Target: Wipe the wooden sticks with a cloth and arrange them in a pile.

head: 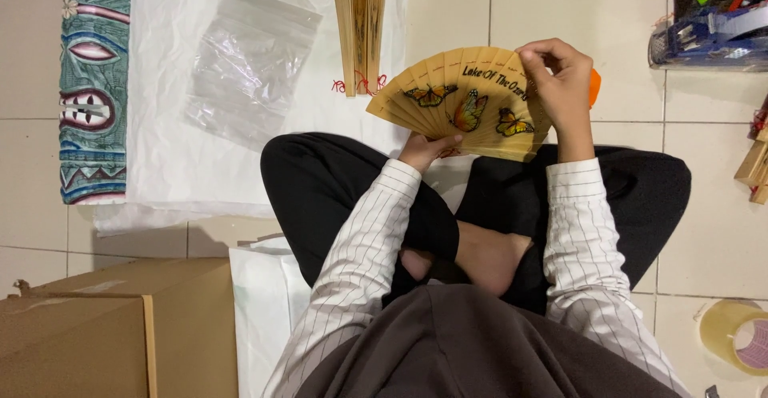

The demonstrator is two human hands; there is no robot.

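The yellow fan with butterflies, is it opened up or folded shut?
Spread open. The fan has its slats fanned out in an arc, so all three painted butterflies show. The left hand pinches its base and the right hand holds its outer edge.

We look down on a person sitting cross-legged on a tiled floor [448,14], holding an open wooden fan [460,104] painted with butterflies above their knees. The left hand [426,150] grips the fan at its lower pivot, thumb across the slats, while the right hand [560,74] pinches the outer right edge near the top. Just beyond the fan lie three folded fans [360,40] side by side on white paper [172,126], next to a clear plastic bag [244,62]. A carved teal mask [92,82] lies far left, a cardboard box [120,334] sits at lower left, and a tape roll [740,336] rests at lower right.
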